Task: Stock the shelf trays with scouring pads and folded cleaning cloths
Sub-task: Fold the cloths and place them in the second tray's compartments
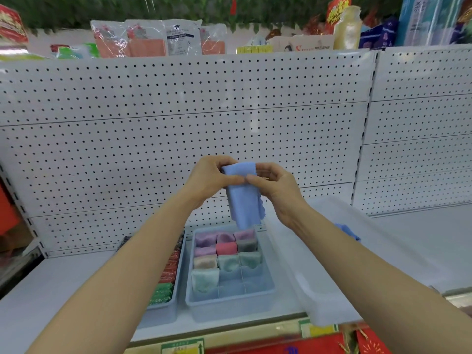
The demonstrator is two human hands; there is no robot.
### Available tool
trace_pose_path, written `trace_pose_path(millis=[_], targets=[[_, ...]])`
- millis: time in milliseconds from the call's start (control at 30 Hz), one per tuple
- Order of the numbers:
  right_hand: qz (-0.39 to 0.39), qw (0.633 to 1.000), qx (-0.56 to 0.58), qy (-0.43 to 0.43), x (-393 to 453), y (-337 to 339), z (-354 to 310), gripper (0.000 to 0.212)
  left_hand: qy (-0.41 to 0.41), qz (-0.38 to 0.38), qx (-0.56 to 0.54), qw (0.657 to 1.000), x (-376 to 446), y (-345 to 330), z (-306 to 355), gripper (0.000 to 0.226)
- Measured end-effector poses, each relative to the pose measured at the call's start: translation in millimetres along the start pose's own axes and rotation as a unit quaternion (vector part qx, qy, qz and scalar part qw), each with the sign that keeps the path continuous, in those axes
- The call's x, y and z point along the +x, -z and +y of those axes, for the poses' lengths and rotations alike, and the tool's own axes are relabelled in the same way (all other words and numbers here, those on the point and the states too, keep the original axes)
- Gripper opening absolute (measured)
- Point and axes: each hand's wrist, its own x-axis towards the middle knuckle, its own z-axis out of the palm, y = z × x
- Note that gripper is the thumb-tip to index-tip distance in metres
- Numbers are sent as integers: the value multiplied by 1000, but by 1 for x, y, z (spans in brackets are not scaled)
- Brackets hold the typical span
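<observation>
- Fingers (231, 179) of the left hand (209, 182) are closed in a pinch on the upper edge of a light blue cloth (244, 198); thumb in front, the others curled behind it.
- Fingers of the right hand (278, 189) pinch the same upper edge from the other side, thumb tips of the two hands nearly touching.
- The cloth hangs from both hands in the air, folded over at the top, its loose wavy edge dangling just above the far end of the divided tray (231, 300).
- That tray sits on the white shelf (46, 290); its far and middle compartments hold folded cloths in purple, pink, grey, cream and green, while the near compartments in the middle and right columns look empty.
- Just left of it, a second tray (167, 306) holds red and green scouring pads (166, 279) in a row.
- To the right lies a clear lid or bin (329, 290), with another scrap of blue cloth (348, 231) showing behind the right wrist.
- Step in hand, as I judge it: folding this cloth down to compartment size.
- The next move calls for another fold to narrow it, then lowering it, fold upward, into an empty near compartment.
</observation>
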Motion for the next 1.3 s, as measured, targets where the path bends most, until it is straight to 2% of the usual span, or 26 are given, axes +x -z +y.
trace_pose_path(millis=[100, 200, 300, 367, 433, 500, 600, 733, 867, 933, 1000, 1133, 1300], targets=[[-63, 997, -45, -23, -4, -3, 3, 49, 3, -1, -5, 1000, 1, 5, 1, 18], [-81, 994, -58, -48, -8, -7, 6, 39, 3, 18, -13, 1000, 2, 4, 2, 16], [-40, 996, -33, -66, -8, -11, 10, 30, 70, 29, -67, 995, 0, -2, -7, 24], [-1, 997, -8, -83, -5, -12, 14, 27, 131, -18, -135, 982, -7, -5, -15, 40], [39, 995, 6, -94, 0, -10, 20, 29, 147, -48, -208, 966, -15, -7, -24, 52], [71, 992, 2, -102, 4, -9, 24, 42, 133, -51, -232, 962, -20, -10, -30, 61], [65, 993, -20, -92, 6, -10, 30, 62, 114, -42, -187, 975, -22, -14, -38, 61], [-22, 995, -62, -82, 7, -11, 35, 83, 112, -27, -132, 985, -21, -16, -48, 55], [-73, 990, -82, -86, 11, -10, 45, 74, 96, 6, -29, 995, -18, -16, -61, 59], [-86, 987, -110, -76, 12, -10, 51, 70, 59, 20, 61, 996, -17, -16, -68, 55], [-97, 981, -153, -65, 13, -12, 57, 66, 36, 22, 104, 994, -18, -16, -74, 47], [-124, 970, -200, -58, 16, -15, 68, 59, 26, 21, 113, 993, -19, -21, -86, 41], [-150, 974, -154, -70, 22, -13, 80, 61, 48, 25, 78, 995, -20, -25, -97, 50]])
